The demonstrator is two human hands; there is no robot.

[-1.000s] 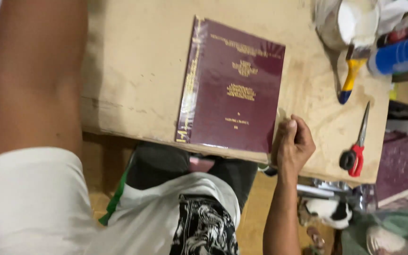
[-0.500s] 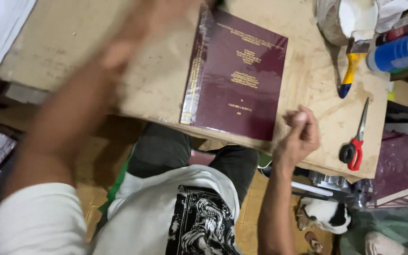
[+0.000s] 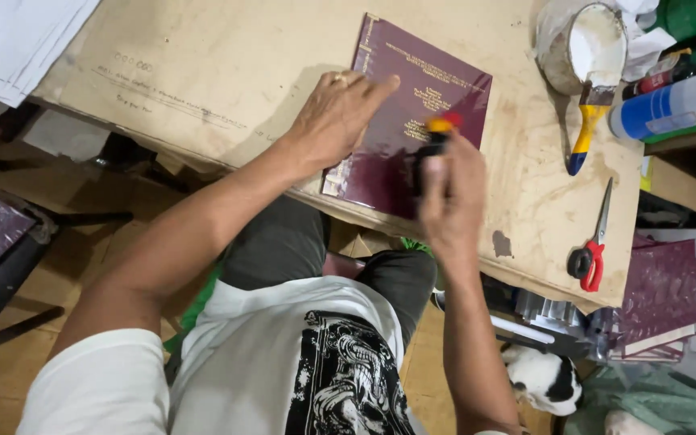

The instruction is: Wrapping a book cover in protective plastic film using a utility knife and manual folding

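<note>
Head view, glossy maroon book (image 3: pixel 445 97), left hand (image 3: pixel 336 121) flat on it, right hand (image 3: pixel 449 193) gripping small lighter (image 3: pixel 437 137).

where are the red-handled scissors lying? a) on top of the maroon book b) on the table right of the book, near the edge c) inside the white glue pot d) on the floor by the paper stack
b: the scissors lie flat on the table, to the right of the maroon book and apart from it, near the table's edge.
</note>
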